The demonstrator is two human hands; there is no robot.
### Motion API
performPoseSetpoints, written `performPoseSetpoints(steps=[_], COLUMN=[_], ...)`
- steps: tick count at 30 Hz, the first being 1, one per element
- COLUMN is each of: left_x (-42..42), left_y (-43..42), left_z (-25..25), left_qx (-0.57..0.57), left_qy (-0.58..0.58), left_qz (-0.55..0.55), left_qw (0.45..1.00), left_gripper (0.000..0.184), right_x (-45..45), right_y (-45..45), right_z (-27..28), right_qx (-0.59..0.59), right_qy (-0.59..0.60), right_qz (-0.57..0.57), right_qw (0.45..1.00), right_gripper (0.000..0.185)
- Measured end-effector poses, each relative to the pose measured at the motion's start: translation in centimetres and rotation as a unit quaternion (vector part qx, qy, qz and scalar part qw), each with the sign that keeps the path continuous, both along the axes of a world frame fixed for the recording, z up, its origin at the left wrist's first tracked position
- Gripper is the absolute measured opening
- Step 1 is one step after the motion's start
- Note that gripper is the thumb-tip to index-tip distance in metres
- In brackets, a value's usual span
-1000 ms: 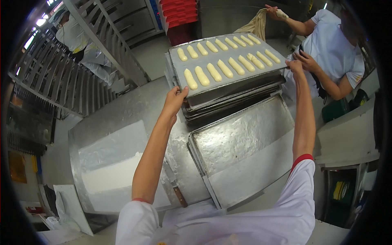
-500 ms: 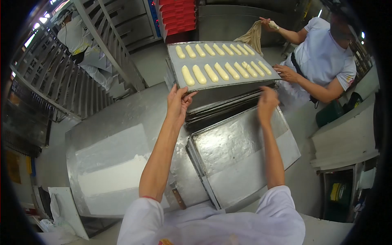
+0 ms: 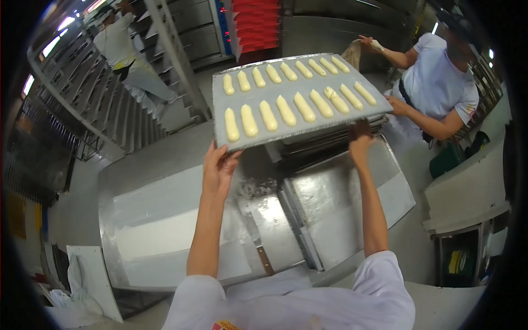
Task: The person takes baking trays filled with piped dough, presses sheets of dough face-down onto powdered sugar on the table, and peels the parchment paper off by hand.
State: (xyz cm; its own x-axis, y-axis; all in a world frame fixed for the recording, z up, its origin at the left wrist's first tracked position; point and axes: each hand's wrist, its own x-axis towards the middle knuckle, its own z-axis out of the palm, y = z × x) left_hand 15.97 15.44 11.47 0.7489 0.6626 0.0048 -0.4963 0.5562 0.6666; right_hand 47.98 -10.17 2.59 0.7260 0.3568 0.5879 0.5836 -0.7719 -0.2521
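Note:
A baking tray (image 3: pixel 300 94) lined with paper carries two rows of piped pale dough fingers. My left hand (image 3: pixel 218 171) is closed on its near left corner, thumb on the rim. At the near right edge, my right hand (image 3: pixel 361 144) grips the tray from below, its fingers shaded and partly hidden under it. A co-worker's hand (image 3: pixel 400 106) holds the tray's right end. Beneath and in front of the tray lies a stack of metal trays (image 3: pixel 324 184), partly covered by a pale sheet.
On the metal table (image 3: pixel 137 165) lie a floured white strip (image 3: pixel 159 235) and a wooden-handled spatula or knife (image 3: pixel 264 259). A tall rack (image 3: pixel 170 60) stands at the left, with another person beside it. Red trays (image 3: pixel 256 25) are stacked at the back; a co-worker (image 3: pixel 440 82) stands at the right.
The loaded tray has come nearer to me and a little left, with my left hand on it. My right hand, blurred earlier, has reached the tray's near right edge.

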Motion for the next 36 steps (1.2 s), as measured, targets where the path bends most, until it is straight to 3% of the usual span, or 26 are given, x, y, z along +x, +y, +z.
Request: performPoseSetpoints(steps=[1,2,4,6,8,9,10,12,14,17,21,23,26,27,29,30,32,34,36], left_x=[-2.9,-6.0,-12.2,-19.2,-26.3,-29.6,-32.9,-37.3,-41.7,-46.6,-49.2,-49.5,-48.8,-48.6,-47.8,-47.5,-46.4,-45.2,-44.7], left_y=[1.1,2.2,4.8,7.8,11.5,13.2,14.2,16.1,19.0,23.0,26.5,28.4,32.0,32.7,33.3,33.8,34.0,34.5,35.7], left_z=[0.3,0.2,-1.0,-2.4,-3.3,-3.8,-4.6,-5.2,-6.5,-8.4,-9.9,-11.3,-15.8,-17.1,-18.0,-18.4,-15.7,-13.5,-14.2], left_qx=[0.008,0.014,0.035,0.054,0.062,0.071,0.072,0.077,0.067,0.055,0.056,0.158,0.209,0.208,0.312,0.312,0.377,0.377,0.361], left_qy=[0.009,0.021,0.03,0.074,0.08,0.106,0.131,0.148,0.188,0.237,0.329,0.476,0.531,0.531,0.596,0.596,0.677,0.696,0.723], left_qz=[0.001,0.005,0.014,0.032,0.044,0.051,0.055,0.058,0.048,0.046,0.029,-0.022,-0.01,-0.01,0.071,0.066,0.019,-0.019,-0.064], left_qw=[1.0,1.0,0.999,0.995,0.994,0.991,0.987,0.984,0.979,0.969,0.942,0.865,0.821,0.821,0.736,0.737,0.631,0.611,0.586], left_gripper=[0.041,0.043,0.044,0.046,0.048,0.048,0.049,0.047,0.048,0.045,0.041,0.04,0.046,0.046,0.056,0.056,0.063,0.064,0.065], right_x=[0.0,-0.6,-4.4,-10.4,-16.4,-17.8,-17.8,-25.7,-26.0,-33.0,-36.7,-37.1,-36.9,-37.0,-36.8,-36.4,-35.5,-34.3,-33.8], right_y=[0.4,0.9,1.5,4.2,8.6,10.8,12.4,18.6,22.5,27.9,31.9,33.1,34.6,35.0,35.9,36.2,36.6,36.9,38.0], right_z=[0.3,0.8,6.3,9.6,10.0,8.4,4.4,4.0,-2.5,-3.7,-4.1,-5.3,-7.0,-7.6,-8.7,-9.2,-10.1,-9.9,-9.3], right_qx=[0.294,0.55,0.577,0.469,0.409,0.364,0.263,0.284,0.213,0.254,0.175,0.157,0.107,0.07,0.029,-0.011,-0.049,-0.192,-0.239], right_qy=[0.15,0.292,0.516,0.596,0.623,0.629,0.538,0.497,0.49,0.489,0.554,0.554,0.523,0.462,0.4,0.372,0.347,0.247,0.209], right_qz=[0.038,0.071,0.29,0.37,0.299,0.183,0.191,0.121,0.126,0.166,0.101,0.083,0.062,0.064,0.063,0.076,0.079,0.101,0.091], right_qw=[0.943,0.779,0.563,0.536,0.596,0.662,0.778,0.811,0.836,0.817,0.807,0.813,0.844,0.882,0.914,0.925,0.933,0.944,0.944], right_gripper=[0.039,0.045,0.066,0.078,0.084,0.087,0.086,0.081,0.077,0.08,0.088,0.087,0.08,0.076,0.072,0.07,0.067,0.064,0.057])
